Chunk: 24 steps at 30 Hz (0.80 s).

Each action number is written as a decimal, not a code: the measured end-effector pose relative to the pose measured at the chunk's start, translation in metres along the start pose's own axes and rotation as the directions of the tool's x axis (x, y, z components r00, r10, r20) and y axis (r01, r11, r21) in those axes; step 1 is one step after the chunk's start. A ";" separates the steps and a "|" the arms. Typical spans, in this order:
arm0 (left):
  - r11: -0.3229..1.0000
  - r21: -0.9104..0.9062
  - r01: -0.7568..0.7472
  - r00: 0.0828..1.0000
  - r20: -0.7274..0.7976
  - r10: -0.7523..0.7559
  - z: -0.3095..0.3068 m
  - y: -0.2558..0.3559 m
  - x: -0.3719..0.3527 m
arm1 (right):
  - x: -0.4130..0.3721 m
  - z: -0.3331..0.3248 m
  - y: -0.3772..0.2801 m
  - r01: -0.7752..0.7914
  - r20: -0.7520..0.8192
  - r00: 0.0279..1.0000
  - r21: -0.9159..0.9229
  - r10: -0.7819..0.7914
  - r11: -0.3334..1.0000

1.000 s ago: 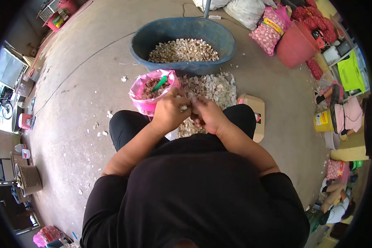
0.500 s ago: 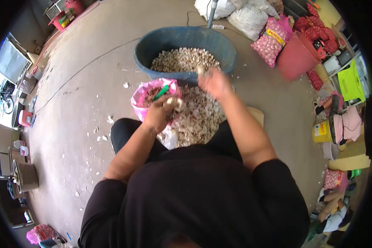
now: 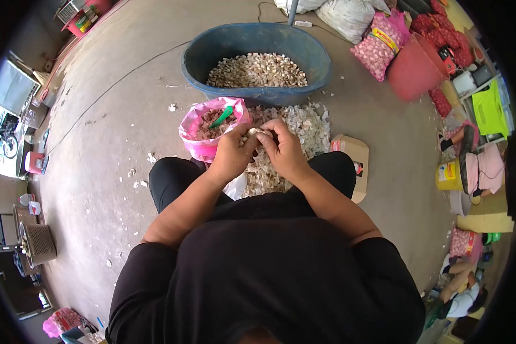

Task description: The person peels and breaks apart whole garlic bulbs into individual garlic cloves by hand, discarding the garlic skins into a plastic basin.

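Over a heap of papery garlic skins (image 3: 307, 127), my two hands meet at a pale garlic bulb (image 3: 257, 132). My left hand (image 3: 233, 151) is closed round its left side. Thumb and fingers of my right hand (image 3: 286, 150) pinch it from the right; the fingers hide much of it. Just left of my left hand stands an open pink bag (image 3: 196, 150) of reddish-brown skins, with a green-handled tool (image 3: 221, 117) lying in it. Beyond my hands, a blue oval tub (image 3: 318, 67) holds many loose garlic cloves (image 3: 258, 71).
A flattened piece of cardboard (image 3: 358, 150) lies by my right knee. Farther right are a pink sack of garlic (image 3: 378, 50), a red bucket (image 3: 417, 69) and a yellow bucket (image 3: 448, 175). Other people sit along the right edge. A woven basket (image 3: 39, 245) stands at left.
My right hand has come back from the tub's near rim, where it was beside a pale clove, to the bulb in my left hand. The view has shifted slightly.
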<state>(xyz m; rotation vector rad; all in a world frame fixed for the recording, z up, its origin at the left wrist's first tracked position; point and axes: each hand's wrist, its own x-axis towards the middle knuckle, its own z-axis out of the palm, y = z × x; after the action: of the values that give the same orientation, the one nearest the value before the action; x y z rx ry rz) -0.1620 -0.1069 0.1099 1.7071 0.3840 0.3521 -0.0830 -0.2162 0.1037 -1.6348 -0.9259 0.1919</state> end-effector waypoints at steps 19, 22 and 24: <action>0.494 -0.835 0.242 0.940 0.075 -0.333 0.028 0.003 -0.001 | 0.001 -0.007 0.001 0.311 -0.190 0.912 -0.258 -0.364 0.915; 0.584 -0.782 0.218 0.961 0.069 -0.267 0.022 0.010 -0.001 | 0.009 -0.014 -0.003 0.223 -0.169 0.951 -0.204 -0.258 0.953; 0.684 -0.692 0.231 0.971 0.125 -0.202 0.014 0.000 0.002 | 0.008 -0.020 -0.010 -0.090 -0.100 0.989 0.185 0.110 0.979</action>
<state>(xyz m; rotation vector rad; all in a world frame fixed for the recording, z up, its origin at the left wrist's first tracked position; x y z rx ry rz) -0.1543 -0.1183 0.1072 0.8927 0.3569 0.2423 -0.0707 -0.2260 0.1208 -1.5092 -0.7224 0.2456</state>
